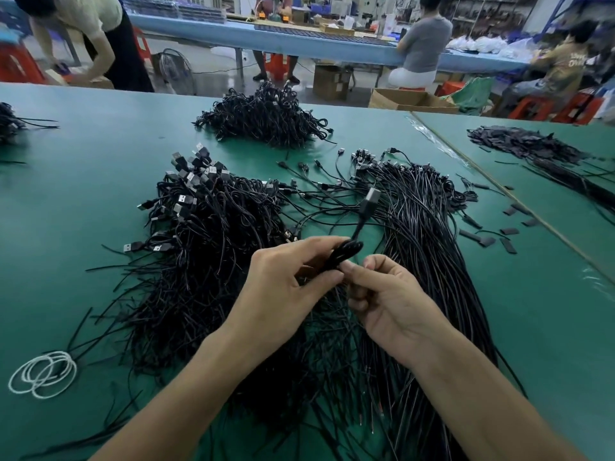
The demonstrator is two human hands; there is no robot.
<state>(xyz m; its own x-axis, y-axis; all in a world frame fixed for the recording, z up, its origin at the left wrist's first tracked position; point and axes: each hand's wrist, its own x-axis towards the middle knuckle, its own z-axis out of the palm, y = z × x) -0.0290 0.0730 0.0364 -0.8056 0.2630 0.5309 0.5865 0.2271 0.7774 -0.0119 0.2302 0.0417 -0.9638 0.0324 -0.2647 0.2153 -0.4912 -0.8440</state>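
My left hand (283,277) grips a small coil of black USB cable (346,252) above the green table (66,211). The cable's USB plug (369,201) sticks up and away from the coil. My right hand (382,294) pinches the near end of the same coil with thumb and forefinger, its other fingers curled. Beneath both hands lies a big heap of loose black cables (206,261) with USB plugs at its far end. To the right lies a long straight bundle of cables (426,234).
A pile of coiled cables (266,118) sits at the table's far middle. White rubber bands (43,374) lie near left. Small black strips (509,232) and a dark pile (525,141) lie right, past a table seam. Other people work at benches behind.
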